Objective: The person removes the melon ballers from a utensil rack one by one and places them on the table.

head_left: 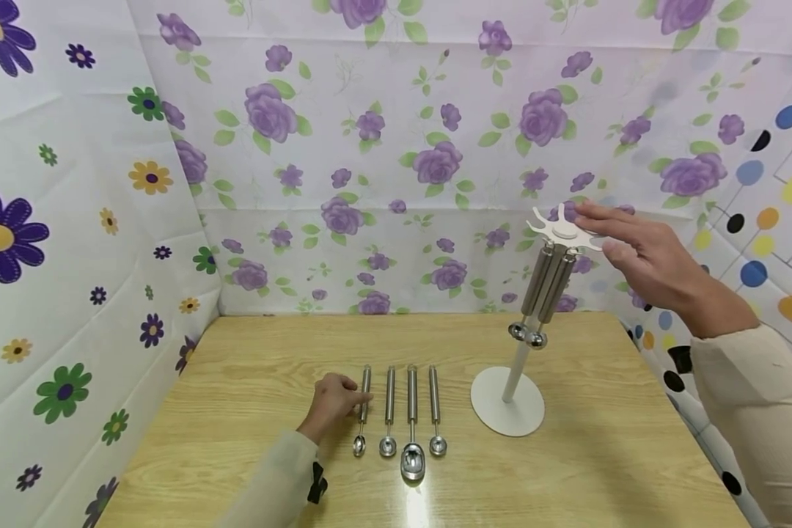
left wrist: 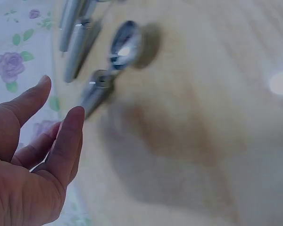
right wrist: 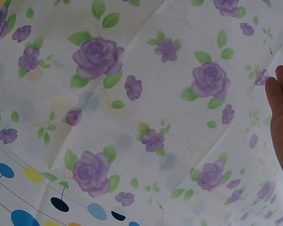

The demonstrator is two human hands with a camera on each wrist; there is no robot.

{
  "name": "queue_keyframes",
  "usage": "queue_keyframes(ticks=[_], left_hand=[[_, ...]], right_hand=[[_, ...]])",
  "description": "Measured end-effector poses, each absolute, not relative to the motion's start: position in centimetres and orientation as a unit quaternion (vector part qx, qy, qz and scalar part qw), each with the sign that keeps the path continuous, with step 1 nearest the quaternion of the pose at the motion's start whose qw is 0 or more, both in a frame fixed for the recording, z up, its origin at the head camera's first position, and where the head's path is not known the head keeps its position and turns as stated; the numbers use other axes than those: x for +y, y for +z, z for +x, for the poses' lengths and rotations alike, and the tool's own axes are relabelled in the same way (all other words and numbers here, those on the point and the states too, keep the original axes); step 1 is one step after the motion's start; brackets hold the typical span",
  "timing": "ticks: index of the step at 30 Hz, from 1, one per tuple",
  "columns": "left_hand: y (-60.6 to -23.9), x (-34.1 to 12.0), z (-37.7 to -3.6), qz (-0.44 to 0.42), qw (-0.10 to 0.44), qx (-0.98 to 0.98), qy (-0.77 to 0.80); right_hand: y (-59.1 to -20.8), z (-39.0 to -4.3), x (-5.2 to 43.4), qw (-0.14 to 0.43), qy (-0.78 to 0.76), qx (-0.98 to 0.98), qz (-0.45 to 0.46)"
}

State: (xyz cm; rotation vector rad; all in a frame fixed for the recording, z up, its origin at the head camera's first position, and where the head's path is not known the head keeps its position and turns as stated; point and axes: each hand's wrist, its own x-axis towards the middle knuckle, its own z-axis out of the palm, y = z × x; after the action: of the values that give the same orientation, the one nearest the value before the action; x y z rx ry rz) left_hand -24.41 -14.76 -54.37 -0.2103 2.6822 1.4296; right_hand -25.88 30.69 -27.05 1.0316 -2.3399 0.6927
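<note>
A white stand (head_left: 518,370) with a round base bears a hooked top plate (head_left: 563,233). Two metal utensils (head_left: 546,286) with round heads hang from its hooks. My right hand (head_left: 647,253) lies along the right of that plate, fingers extended and fingertips right at the hooks. Only the edge of this hand (right wrist: 282,101) shows in the right wrist view. Lower left, my left hand (head_left: 333,402) reaches to the handle of the leftmost small scoop (head_left: 365,400). In the left wrist view its thumb and fingers (left wrist: 68,136) stand apart, one fingertip overlapping the handle of a shiny scoop (left wrist: 126,44).
Beside the leftmost scoop lie a round-headed scoop (head_left: 389,403), a larger oval scoop (head_left: 412,411) and another round-headed one (head_left: 435,403), in a row on the wooden table (head_left: 251,359). A flowered cloth (head_left: 369,242) rises behind the table, with patterned cloths at both sides.
</note>
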Motion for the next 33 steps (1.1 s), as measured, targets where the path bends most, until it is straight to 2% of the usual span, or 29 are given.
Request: queue_keyframes(ticks=[9, 33], left_hand=[[-51.6, -13.9, -25.2, -0.038, 0.070, 0.882, 0.465], [-43.9, -10.8, -25.8, 0.040, 0.062, 0.880, 0.468]], right_hand=[[-26.8, -25.9, 30.7, 0.217, 0.243, -0.868, 0.375], [-26.6, -25.8, 30.9, 0.228, 0.236, -0.863, 0.385]])
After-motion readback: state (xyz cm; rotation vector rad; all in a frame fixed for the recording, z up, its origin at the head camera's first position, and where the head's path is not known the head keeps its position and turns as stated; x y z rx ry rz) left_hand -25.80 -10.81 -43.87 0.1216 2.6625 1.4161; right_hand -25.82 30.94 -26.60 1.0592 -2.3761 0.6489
